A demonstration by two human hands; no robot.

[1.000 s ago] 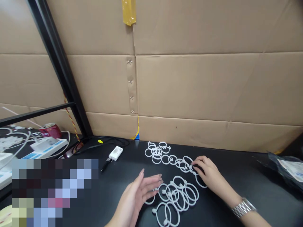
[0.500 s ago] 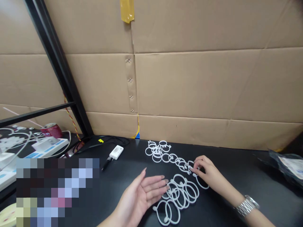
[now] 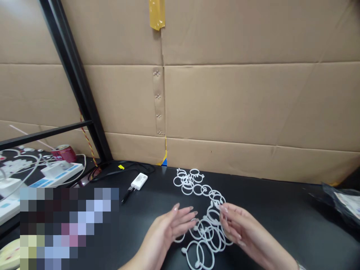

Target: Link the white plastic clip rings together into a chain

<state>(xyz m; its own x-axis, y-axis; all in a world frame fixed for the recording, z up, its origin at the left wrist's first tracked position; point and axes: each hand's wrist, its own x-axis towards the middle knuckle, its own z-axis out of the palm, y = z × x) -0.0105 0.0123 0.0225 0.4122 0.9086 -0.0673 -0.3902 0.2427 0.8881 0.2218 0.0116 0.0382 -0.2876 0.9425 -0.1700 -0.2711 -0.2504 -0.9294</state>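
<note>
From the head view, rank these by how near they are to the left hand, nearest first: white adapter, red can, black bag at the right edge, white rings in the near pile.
1. white rings in the near pile: at the fingertips of the left hand.
2. white adapter: behind it, slightly left.
3. red can: far left, beside the power strip.
4. black bag: far right edge.

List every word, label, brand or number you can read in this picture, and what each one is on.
No text can be read.
Red can: print too small and blurred.
Power strip: blue markings, unreadable.
Bag at the right edge: pale label, too blurred.
White adapter: no legible marking.
</note>
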